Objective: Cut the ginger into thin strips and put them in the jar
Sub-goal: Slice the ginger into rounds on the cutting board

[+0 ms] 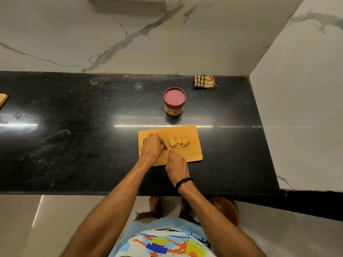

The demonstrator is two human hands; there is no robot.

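A wooden cutting board point(191, 154) lies on the black counter. Several pale yellow ginger pieces point(179, 141) sit near the board's middle. My left hand point(152, 146) presses down on the board's left part, fingers curled over something I cannot see. My right hand point(176, 164) grips the handle of a knife point(164, 143), whose blade points away from me and runs along my left fingers. Beyond the board stands the jar point(174, 102), glass with a dark red lid on it.
A folded checked cloth point(205, 81) lies at the back by the marble wall. The black counter point(74, 136) runs far to the left, with a wooden edge point(2, 100) at the left border. A brown bowl point(227, 210) sits on the floor under the counter's edge.
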